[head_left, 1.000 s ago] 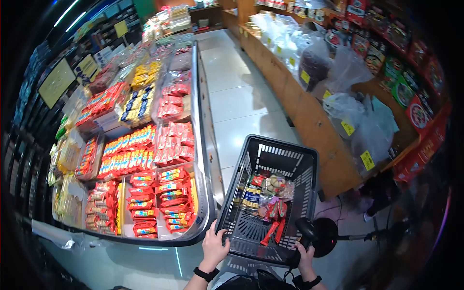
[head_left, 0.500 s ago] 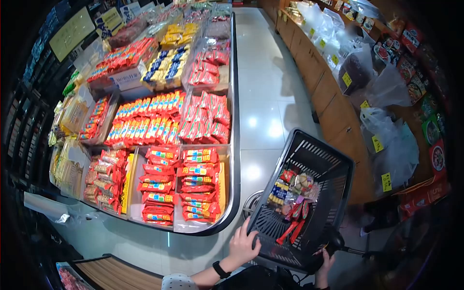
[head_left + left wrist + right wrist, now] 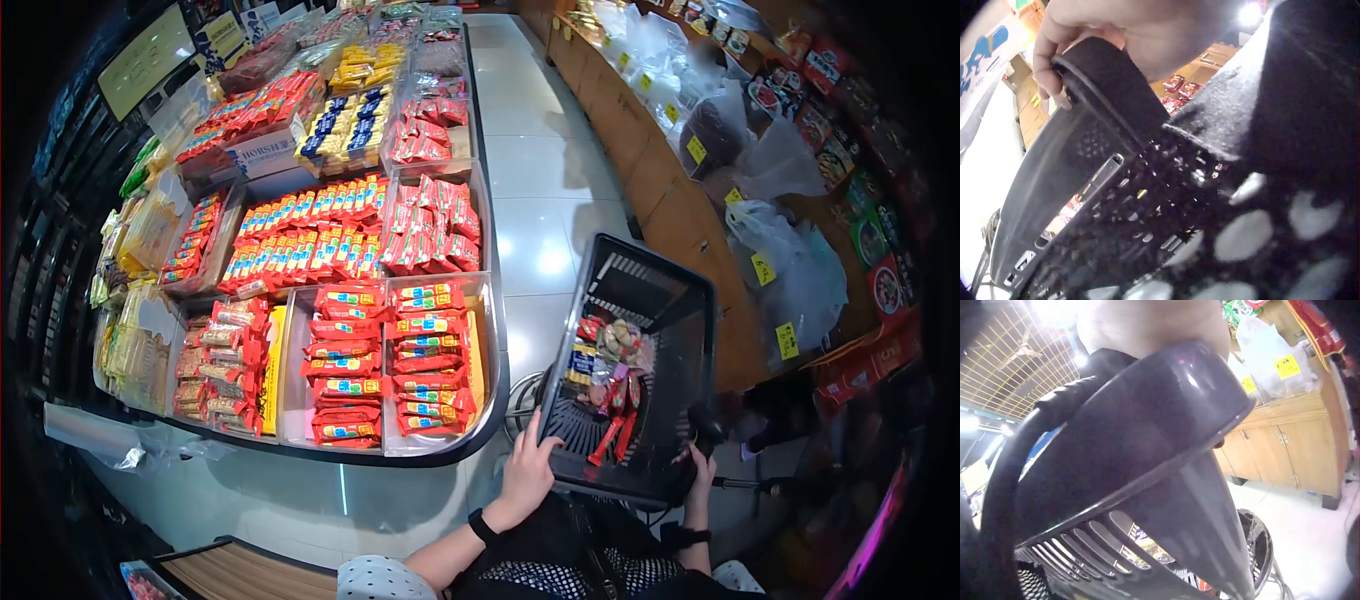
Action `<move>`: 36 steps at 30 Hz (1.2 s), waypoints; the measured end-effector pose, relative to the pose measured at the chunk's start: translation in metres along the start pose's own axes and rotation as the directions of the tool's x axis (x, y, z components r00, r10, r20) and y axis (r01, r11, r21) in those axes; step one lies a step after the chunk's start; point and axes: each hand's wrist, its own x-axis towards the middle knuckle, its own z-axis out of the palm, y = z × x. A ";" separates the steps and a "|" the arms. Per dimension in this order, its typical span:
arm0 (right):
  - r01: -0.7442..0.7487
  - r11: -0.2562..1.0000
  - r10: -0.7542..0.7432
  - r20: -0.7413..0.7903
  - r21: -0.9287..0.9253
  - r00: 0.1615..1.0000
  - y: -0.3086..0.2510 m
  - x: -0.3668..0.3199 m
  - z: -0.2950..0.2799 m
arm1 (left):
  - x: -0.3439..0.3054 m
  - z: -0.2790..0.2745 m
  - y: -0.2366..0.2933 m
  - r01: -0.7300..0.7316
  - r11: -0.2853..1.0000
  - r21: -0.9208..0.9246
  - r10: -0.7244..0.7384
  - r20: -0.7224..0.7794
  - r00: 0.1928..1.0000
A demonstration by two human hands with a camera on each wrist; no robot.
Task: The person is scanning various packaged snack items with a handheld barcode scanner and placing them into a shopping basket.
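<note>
A black slotted shopping basket (image 3: 690, 310) is held in front of the body, between the display island and the shelf. My left hand (image 3: 527, 470) grips its near left corner, and in the left wrist view the fingers (image 3: 1047, 78) curl over the rim. At the near right corner my right hand (image 3: 702, 475) holds the rim; in the right wrist view the rim hides most of its fingers. Inside the basket lie long red packets (image 3: 625, 420), a yellow-and-blue pack (image 3: 580, 365) and a clear bag of pale round pieces (image 3: 622, 340).
The display island (image 3: 495, 385) on the left holds bins of red snack packets (image 3: 345, 350) and yellow-and-blue packs (image 3: 350, 130). Along the right, a wooden shelf (image 3: 660, 210) carries plastic bags with yellow tags (image 3: 763, 270). A tiled aisle (image 3: 530, 150) runs between. A wood-topped surface (image 3: 250, 572) is lower left.
The basket shifts right in the head view, then slightly back up and left, as the view itself turns. Both hands keep hold of it, and its contents look the same.
</note>
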 end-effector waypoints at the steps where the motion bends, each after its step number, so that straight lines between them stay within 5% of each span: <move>1: -0.011 1.000 0.011 0.034 -0.011 0.999 -0.001 0.010 -0.001 | 0.001 0.003 -0.004 -0.048 0.996 0.080 0.050 -0.018 0.999; 5: -0.074 0.992 0.081 0.061 -0.106 0.995 -0.012 0.049 0.017 | 0.011 0.006 -0.004 -0.067 0.973 0.220 0.089 -0.091 0.992; 6: 0.044 0.986 -0.029 0.092 -0.161 0.995 -0.016 0.060 0.026 | 0.014 0.009 -0.004 -0.074 0.967 0.243 0.100 -0.099 0.990; 8: 0.022 0.977 0.022 0.202 -0.212 0.979 -0.030 0.084 0.039 | 0.023 0.021 -0.004 -0.042 0.967 0.253 0.082 -0.151 0.985; 18: 0.098 0.962 0.023 0.431 -0.256 0.902 -0.042 0.194 0.067 | 0.075 0.047 0.011 0.068 0.991 0.113 -0.027 -0.335 0.942; 22: -0.039 0.976 0.126 0.411 -0.214 0.903 -0.053 0.198 0.068 | 0.085 0.041 0.026 0.217 0.911 0.351 -0.151 -0.205 0.967; 26: -0.068 0.964 0.182 0.456 -0.255 0.871 -0.057 0.214 0.061 | 0.119 0.042 0.072 0.389 0.809 0.440 -0.242 -0.354 0.903; 28: 0.231 0.885 0.031 0.548 -0.403 0.836 -0.042 0.235 0.048 | 0.161 0.042 0.102 0.336 0.853 0.399 -0.244 -0.263 0.933; 31: 0.364 0.826 0.036 0.684 -0.431 0.729 -0.052 0.249 0.038 | 0.231 0.070 0.110 0.054 0.947 0.315 -0.094 0.115 0.989; 32: 0.369 0.824 0.045 0.698 -0.431 0.715 -0.055 0.251 0.035 | 0.248 0.091 0.097 0.085 0.966 0.243 -0.153 0.277 0.949; 34: 0.372 0.847 0.028 0.731 -0.380 0.682 -0.065 0.260 0.036 | 0.278 0.150 0.049 0.187 0.939 0.289 -0.328 0.584 0.742; 36: 0.365 0.863 0.029 0.756 -0.348 0.654 -0.066 0.262 0.032 | 0.288 0.209 0.000 0.321 0.796 0.513 -0.605 0.669 0.432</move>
